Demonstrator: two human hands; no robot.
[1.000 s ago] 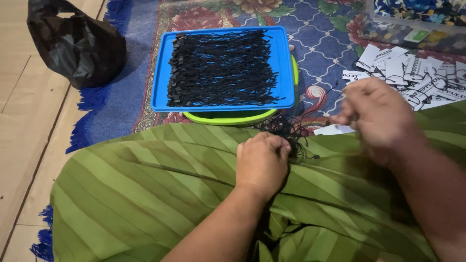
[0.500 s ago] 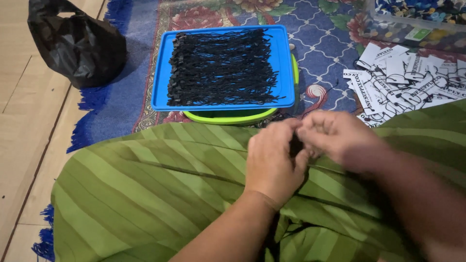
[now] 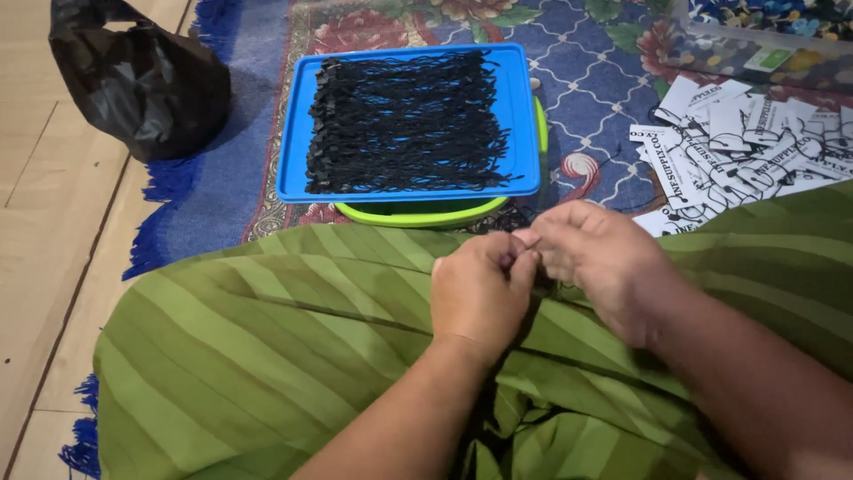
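Observation:
My left hand (image 3: 484,293) and my right hand (image 3: 597,258) meet fingertip to fingertip over my lap, which is covered by a green striped cloth (image 3: 267,338). Both pinch a thin black string (image 3: 522,260); the fingers hide most of it. Just beyond the hands a blue tray (image 3: 293,173) holds a flat layer of several black strings (image 3: 404,124). It rests on a lime green container (image 3: 418,214). To the right of my right hand lies a heap of white printed paper tags (image 3: 737,147) on the carpet.
A black plastic bag (image 3: 133,80) sits at the far left, at the carpet's blue fringe edge. A clear plastic box (image 3: 755,44) stands at the top right. A patterned carpet (image 3: 595,80) lies under the tray, with wooden floor (image 3: 44,222) on the left.
My right hand has come in from the right, near the tags, to meet my left hand. My left hand has lifted slightly and its fingers now pinch together with the right's.

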